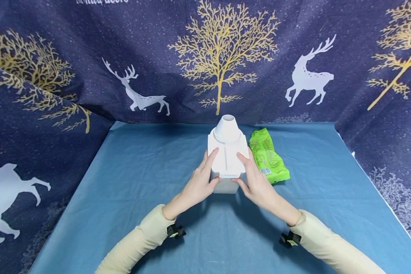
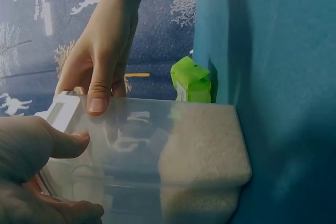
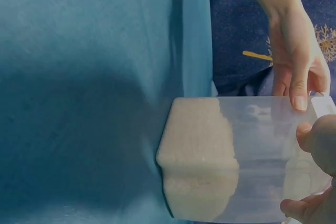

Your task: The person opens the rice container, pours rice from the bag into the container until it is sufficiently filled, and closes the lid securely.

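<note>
A clear plastic grain storage container [image 1: 225, 186] stands upright on the table, with a white lid [image 1: 231, 158] and a white cone-shaped spout [image 1: 227, 129] on top. Pale, fine grains that look like rice [image 2: 207, 150] fill its lower part. My left hand [image 1: 198, 182] grips the upper left side, its thumb on the near wall and its fingers at the lid's edge. Mirroring it, my right hand [image 1: 258, 184] grips the upper right side. In the right wrist view both thumbs press the clear wall just under the lid. Some fingertips are hidden behind the container.
A bright green packet [image 1: 268, 158] lies just right of the container, close to my right hand. Blue cloth [image 1: 150, 163] covers the table. Behind and at the sides hangs a dark blue fabric [image 1: 191, 87] with deer and trees.
</note>
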{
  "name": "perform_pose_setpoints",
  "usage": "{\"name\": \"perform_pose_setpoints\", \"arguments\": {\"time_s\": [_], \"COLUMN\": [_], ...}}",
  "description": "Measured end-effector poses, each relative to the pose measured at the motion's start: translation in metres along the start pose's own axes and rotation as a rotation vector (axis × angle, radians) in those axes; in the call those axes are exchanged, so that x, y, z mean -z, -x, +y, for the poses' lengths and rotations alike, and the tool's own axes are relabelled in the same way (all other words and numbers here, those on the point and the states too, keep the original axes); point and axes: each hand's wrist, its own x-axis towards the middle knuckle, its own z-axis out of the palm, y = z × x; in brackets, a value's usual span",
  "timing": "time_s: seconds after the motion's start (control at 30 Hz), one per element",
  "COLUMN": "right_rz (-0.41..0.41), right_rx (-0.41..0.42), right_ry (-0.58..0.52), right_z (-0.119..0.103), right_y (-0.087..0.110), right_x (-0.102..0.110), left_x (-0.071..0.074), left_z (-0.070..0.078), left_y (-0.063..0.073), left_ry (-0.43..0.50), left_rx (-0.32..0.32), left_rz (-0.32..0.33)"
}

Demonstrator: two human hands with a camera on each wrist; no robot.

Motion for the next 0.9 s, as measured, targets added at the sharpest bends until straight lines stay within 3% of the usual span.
{"name": "perform_pose_setpoints", "arguments": {"time_s": [0.23, 0.6, 0.9], "right_rz": [-0.006, -0.016, -0.036], "right_rx": [-0.017, -0.026, -0.047], "right_ry": [-0.004, -0.004, -0.030], "right_z": [0.007, 0.009, 0.024], "right_y": [-0.009, -0.013, -0.029], "right_x": [-0.005, -0.003, -0.013], "left_x": [0.000, 0.001, 0.001], "left_z": [-0.004, -0.004, -0.019], "left_y": [-0.012, -0.016, -0.032], "left_ry": [-0.003, -0.003, -0.017], "left_rx": [0.025, 0.032, 0.015], "left_rz": [0.001, 0.003, 0.040]}}
